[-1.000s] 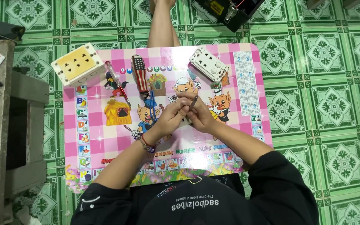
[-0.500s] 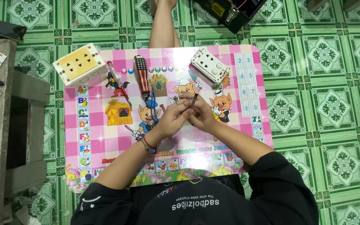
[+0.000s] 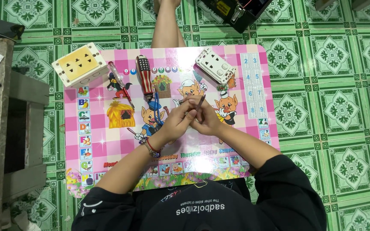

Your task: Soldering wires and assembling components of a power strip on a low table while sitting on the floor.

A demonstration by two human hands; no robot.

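Both hands meet over the counter [image 3: 253, 85] middle. The right hand [image 3: 208, 122] pinches a thin tool [image 3: 200, 102], its long axis pointing away; the left hand [image 3: 177, 124] clenches something small, hidden.

Low table [image 3: 253, 77]: glossy printed top, pink checks, glare patches.
Socket plate [image 3: 216, 65]: smooth white plastic.
Socket box [image 3: 79, 64]: matt cream plastic.
Screwdriver [image 3: 144, 76]: shiny striped plastic handle.
Floor [image 3: 330, 107]: glazed green patterned tiles.
Sleeves [image 3: 287, 192]: matt black cloth.
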